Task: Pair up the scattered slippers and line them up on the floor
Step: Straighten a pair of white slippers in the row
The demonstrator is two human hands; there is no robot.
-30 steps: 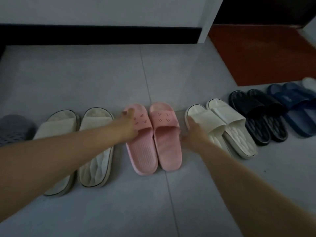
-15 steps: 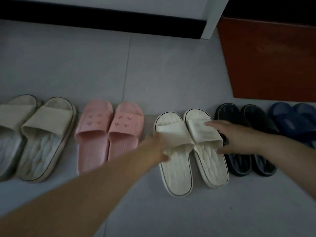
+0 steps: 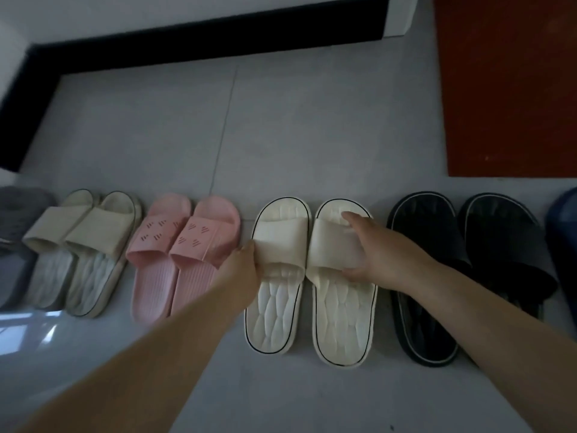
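Note:
A row of slippers lies on the grey tile floor (image 3: 312, 135). A cream pair sits in the middle. My left hand (image 3: 242, 267) grips the strap edge of the left cream slipper (image 3: 276, 307). Over the strap of the right cream slipper (image 3: 343, 314) my right hand (image 3: 381, 251) is clamped, fingers above and thumb below. To the left lie a pink pair (image 3: 184, 245) and a beige pair (image 3: 81, 245). On the right a black pair (image 3: 437, 239) lies side by side.
A grey slipper (image 3: 15, 232) shows at the far left edge and a blue slipper (image 3: 562, 232) at the far right edge. A red mat (image 3: 505, 89) covers the floor at the back right. A white wall with a black skirting (image 3: 203, 45) runs along the back.
Both hands left the pink pair and moved right onto the cream pair. The cream slippers now lie straighter and parallel. The view has shifted to the right.

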